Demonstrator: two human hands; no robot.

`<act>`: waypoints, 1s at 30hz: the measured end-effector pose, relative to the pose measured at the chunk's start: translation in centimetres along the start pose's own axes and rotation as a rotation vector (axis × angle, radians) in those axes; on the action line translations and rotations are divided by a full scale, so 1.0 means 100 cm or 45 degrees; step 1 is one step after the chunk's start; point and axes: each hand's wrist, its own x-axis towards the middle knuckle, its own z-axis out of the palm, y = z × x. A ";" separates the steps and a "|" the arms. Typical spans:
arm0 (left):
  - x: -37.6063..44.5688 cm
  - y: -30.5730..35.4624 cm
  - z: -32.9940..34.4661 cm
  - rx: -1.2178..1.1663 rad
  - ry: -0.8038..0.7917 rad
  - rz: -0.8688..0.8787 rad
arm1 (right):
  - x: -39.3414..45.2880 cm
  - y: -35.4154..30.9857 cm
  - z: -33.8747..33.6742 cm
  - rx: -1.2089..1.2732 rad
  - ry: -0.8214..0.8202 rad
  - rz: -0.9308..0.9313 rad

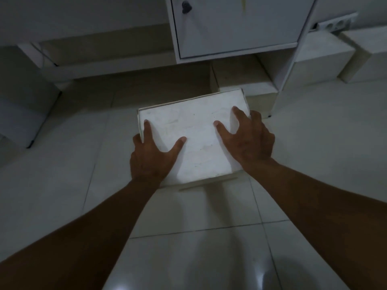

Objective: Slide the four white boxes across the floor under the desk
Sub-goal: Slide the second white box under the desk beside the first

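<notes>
The left hand (149, 155) is lying spread on the near-left part of the white box (194, 141), thumb and forefinger splayed on the lid, the other fingers curling down over the left edge. That hand is holding the box by pressing and hooking, not pinching. If it is bearing down harder than its partner, the box is likely to be pivoting on the tiled floor (62, 174) and heading off at an angle.

The box is sitting flat on the floor, just in front of the gap below the cabinet door (236, 24) of the counter, turned slightly askew. It is looking scuffed and faintly smudged on top, with a thin lid rim showing along the far and left edges.

Farther right, a second box (243, 80) is lying under the counter already, touching or nearly touching the far right corner; pushing straight on risks jamming against it or against the upright panel (293, 59).

The right hand (249, 137) is resting wide open on the right side, fingers draping over the edge. More boxes (320, 61) are standing beyond the panel.
</notes>
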 end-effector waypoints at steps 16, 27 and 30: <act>0.011 -0.031 0.060 0.036 -0.279 -0.245 | 0.002 0.033 0.076 0.023 -0.279 -0.017; 0.035 -0.045 0.065 0.117 -0.177 0.106 | 0.015 0.010 0.101 -0.109 -0.215 -0.236; 0.035 -0.037 0.061 0.285 -0.288 0.672 | 0.039 -0.011 0.108 -0.028 -0.308 -0.536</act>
